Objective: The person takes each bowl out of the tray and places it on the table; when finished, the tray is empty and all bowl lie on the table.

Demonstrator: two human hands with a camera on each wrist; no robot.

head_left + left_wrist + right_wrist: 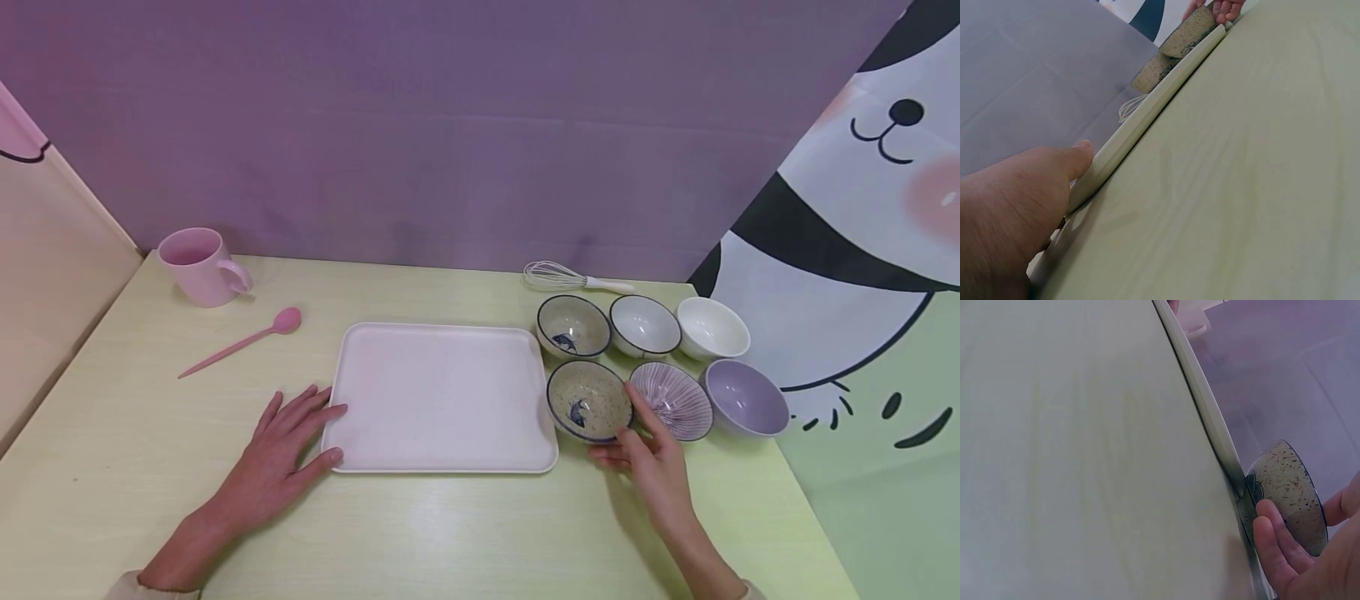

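Note:
My right hand (654, 468) grips the near speckled bowl (588, 398), which has a dark blue rim and a blue fish inside. In the right wrist view its fingers (1275, 540) curl against the underside of the bowl (1288, 490), with the thumb at the rim. My left hand (279, 454) lies at the left edge of a white rectangular tray (442, 400), fingers spread and their tips over its rim. The left wrist view has the thumb (1079, 159) resting along that rim. The held bowl stands right by the tray's right edge.
Behind the held bowl sits a matching speckled bowl (573, 325). To the right are a dark-rimmed white bowl (645, 323), a plain white bowl (714, 327), a striped bowl (672, 400) and a purple bowl (744, 396). A whisk (573, 277), pink mug (198, 271) and pink spoon (255, 337) lie farther back.

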